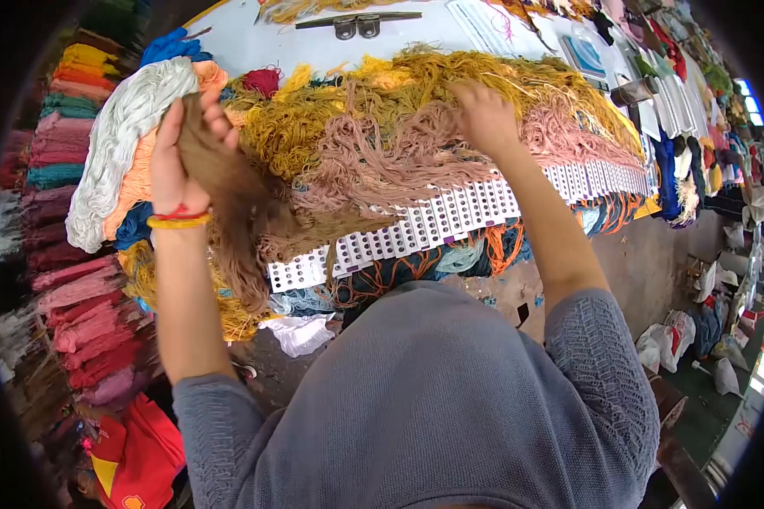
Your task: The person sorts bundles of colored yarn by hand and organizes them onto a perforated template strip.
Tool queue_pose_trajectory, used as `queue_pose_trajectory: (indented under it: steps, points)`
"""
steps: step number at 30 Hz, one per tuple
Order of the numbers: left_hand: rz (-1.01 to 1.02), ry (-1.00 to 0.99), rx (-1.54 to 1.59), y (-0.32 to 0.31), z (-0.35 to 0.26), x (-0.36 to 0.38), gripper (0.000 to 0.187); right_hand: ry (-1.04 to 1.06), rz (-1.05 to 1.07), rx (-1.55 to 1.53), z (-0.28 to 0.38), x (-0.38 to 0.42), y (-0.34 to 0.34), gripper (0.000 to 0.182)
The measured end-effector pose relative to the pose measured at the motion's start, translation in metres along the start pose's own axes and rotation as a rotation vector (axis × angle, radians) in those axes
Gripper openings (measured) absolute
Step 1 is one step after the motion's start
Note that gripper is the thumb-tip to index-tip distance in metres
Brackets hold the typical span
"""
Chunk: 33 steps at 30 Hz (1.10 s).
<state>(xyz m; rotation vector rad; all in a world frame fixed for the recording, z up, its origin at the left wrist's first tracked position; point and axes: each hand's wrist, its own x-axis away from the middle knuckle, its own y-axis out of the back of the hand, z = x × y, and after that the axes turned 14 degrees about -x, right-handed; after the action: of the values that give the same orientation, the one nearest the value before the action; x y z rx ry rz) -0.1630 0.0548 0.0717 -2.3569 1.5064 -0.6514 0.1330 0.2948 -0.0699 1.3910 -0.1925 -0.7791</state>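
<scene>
Matt, fuzzy brown yarn (229, 195); smooth white plastic card strip (450, 216); metal scissors (356, 24).

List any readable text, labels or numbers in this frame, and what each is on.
No text can be read.
White perforated card strip: holes only, no print legible.
White cards at the right: too blurred to tell any marking.
Blue-and-white sheet: too small to read.
Red bag: yellow patch, no lettering readable.
</scene>
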Motion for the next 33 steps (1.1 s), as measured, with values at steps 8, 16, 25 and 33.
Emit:
queue_pose_trajectory:
  steps: [8,16,25,33]
  points:
    - [0.171,0.379,0.254,-0.084,0.136,0.022,0.051,-0.322,0.266,-1.324,0.103,0.04,0.047,0.019]
    - [0.303,0.356,0.138,-0.116,0.145,0.042,0.055,-0.306,0.346,-1.417,0.124,0.079,0.067,0.01]
    - [0.154,0.314,0.087,-0.111,0.137,0.061,0.043,-0.67,0.305,-1.897,0.138,0.088,0.078,0.008]
    - [0.099,0.245,-0.053,-0.109,0.128,0.07,0.036,-0.428,0.269,-1.525,0.154,0.09,0.077,0.005]
